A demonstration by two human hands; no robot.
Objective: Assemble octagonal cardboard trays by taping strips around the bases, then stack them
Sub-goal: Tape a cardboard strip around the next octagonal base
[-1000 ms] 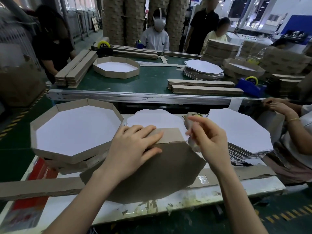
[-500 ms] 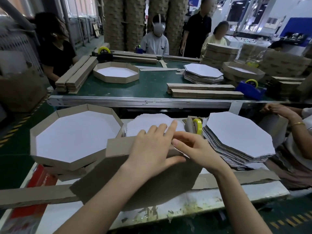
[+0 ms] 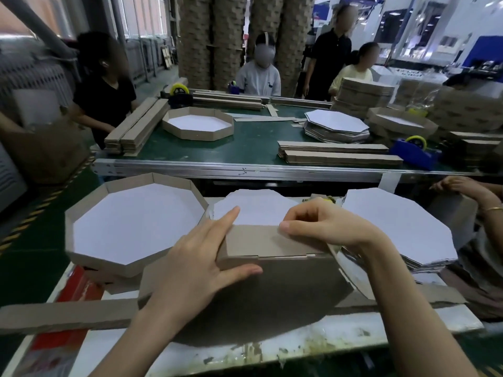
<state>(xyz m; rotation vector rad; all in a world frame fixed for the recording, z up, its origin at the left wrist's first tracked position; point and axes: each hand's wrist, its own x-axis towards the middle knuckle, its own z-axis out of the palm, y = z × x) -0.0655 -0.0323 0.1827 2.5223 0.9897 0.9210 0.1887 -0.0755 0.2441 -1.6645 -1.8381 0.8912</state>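
An octagonal cardboard base lies brown side up at the near edge of the white table. A brown strip stands folded up along its far edge. My left hand lies flat across the left end of the strip, fingers straight, thumb on the base. My right hand presses down on the strip's top right edge with curled fingers. A finished tray sits on a stack to the left. A pile of white-faced bases is at the right.
A tape dispenser peeks out behind my right hand. A long cardboard strip lies along the table's front. Another person's hands work at the far right. Beyond is a green conveyor with strips, trays and several people.
My right hand came back from the tape dispenser to the strip's top edge. My left hand slid left along the strip, and the strip now stands more upright against the base.
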